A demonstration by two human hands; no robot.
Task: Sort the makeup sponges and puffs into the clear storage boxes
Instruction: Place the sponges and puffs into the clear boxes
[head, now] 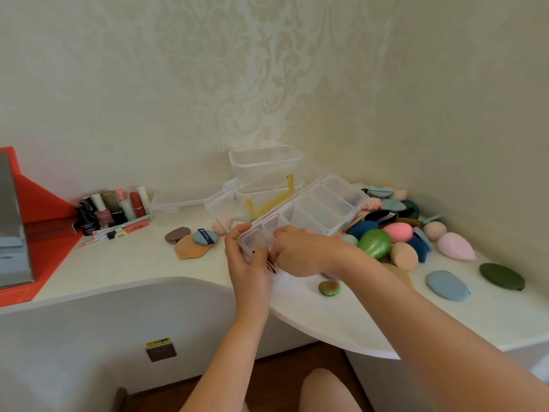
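Both grips (269, 257) on tray (309, 214), far-right diagonal.

The hands (267, 254) hide the divided box's (320, 209) near end.

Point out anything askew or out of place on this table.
The long clear divided box is tilted, its near end lifted by both hands, left hand and right hand. Its compartments look empty; sponges and puffs lie heaped loose beside it.

Divided box (315, 209) ctr on desk (124, 263), sponges (395, 233) R, bottles (116, 211) L
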